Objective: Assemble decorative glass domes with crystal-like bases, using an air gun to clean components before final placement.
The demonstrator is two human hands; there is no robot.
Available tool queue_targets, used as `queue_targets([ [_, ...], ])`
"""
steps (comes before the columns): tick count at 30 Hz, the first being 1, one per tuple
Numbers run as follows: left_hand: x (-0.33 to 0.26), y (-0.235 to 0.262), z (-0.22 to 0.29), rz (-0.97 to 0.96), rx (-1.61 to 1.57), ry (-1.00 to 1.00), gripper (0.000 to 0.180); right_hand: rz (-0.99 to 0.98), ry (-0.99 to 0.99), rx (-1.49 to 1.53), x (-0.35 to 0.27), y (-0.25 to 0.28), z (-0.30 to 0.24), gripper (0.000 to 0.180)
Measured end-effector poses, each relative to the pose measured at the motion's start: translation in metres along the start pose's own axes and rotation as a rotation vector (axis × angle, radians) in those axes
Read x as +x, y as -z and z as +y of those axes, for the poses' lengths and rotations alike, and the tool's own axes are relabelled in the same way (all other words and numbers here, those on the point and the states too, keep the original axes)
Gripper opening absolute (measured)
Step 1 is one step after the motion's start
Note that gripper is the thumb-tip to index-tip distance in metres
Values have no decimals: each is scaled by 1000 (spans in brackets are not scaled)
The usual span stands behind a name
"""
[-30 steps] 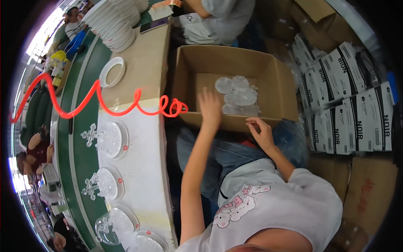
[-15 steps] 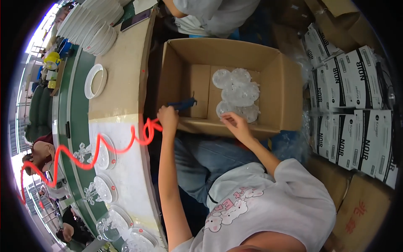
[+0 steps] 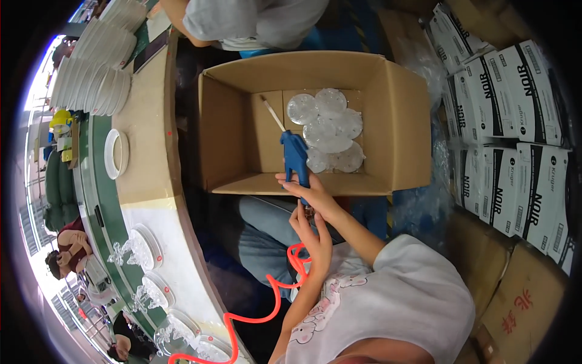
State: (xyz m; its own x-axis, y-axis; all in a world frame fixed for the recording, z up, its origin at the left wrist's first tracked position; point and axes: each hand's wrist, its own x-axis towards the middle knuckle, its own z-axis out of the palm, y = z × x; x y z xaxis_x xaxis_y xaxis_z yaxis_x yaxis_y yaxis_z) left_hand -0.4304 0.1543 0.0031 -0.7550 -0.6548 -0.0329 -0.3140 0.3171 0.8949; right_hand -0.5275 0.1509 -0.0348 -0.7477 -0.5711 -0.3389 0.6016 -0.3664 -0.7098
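A blue air blow gun (image 3: 295, 159) with a long thin nozzle points into the open cardboard box (image 3: 406, 133). My right hand (image 3: 316, 197) grips its handle, fingers wrapped around it. Just below, my left hand (image 3: 314, 239) closes on the gun's lower end by the metal fitting; its fingers are partly hidden. From there a red coiled hose (image 3: 276, 291) runs down to the lower left. Several clear, rounded plastic-like pieces (image 3: 327, 130) lie together on the box floor, right of the nozzle.
A workbench (image 3: 148, 139) on the left bears stacked white dishes (image 3: 91, 85), a white ring (image 3: 116, 154), a phone (image 3: 150, 51) and clear ornaments on white bases (image 3: 145, 246). Printed white cartons (image 3: 533, 91) stand at right. Another person (image 3: 248, 21) sits beyond the box.
The blow gun has swung from the box's left side to its near middle, nozzle pointing away. My right hand has taken hold of it. The hose now hangs nearer me, off the bench.
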Motion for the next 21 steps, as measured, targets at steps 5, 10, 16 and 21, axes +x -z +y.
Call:
queue_targets([
  [5,-19,7,6,-642,-40,-562,50,174,-53,14,-1,29,-35,53],
  [10,29,70,-24,-1781,-414,274,36,186,40,-346,-22,105,-64,35],
  [16,168,26,-39,-1047,295,-198,32,122,-225,-673,-75,152,-111,36],
  [21,185,-163,-122,-987,662,-489,65,121,-430,-421,-101,134,-105,53],
])
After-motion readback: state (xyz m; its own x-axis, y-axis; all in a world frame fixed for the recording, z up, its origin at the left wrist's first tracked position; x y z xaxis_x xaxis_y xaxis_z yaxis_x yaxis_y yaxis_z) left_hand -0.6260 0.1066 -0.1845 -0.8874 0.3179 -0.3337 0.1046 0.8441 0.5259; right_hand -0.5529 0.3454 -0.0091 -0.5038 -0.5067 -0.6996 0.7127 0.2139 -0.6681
